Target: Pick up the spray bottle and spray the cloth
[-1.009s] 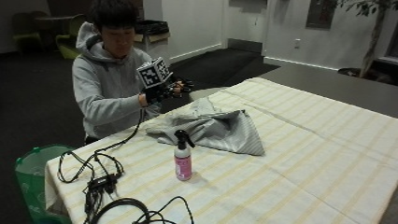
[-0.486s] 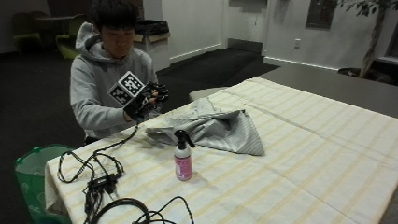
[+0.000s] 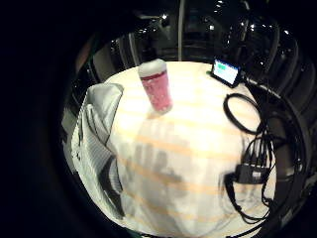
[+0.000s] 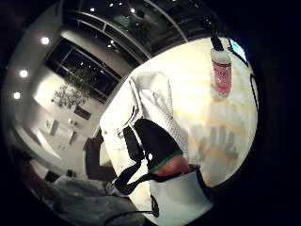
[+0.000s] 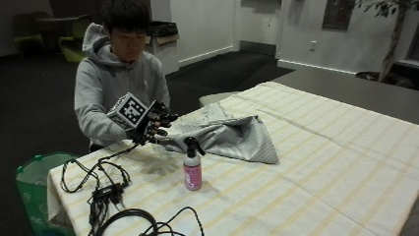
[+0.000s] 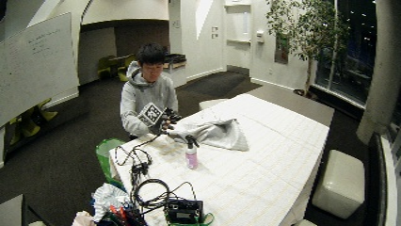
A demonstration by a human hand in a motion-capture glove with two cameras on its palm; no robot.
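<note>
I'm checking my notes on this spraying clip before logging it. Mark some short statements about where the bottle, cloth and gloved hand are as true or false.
1. The spray bottle stands upright on the table. True.
2. The gloved right hand grips the bottle. False: it is in the air near the table's edge, apart from the bottle.
3. The cloth lies crumpled behind the bottle. True.
4. The bottle's liquid is blue. False: it is pink.
5. The cloth is folded in a neat square. False: it is bunched.
</note>
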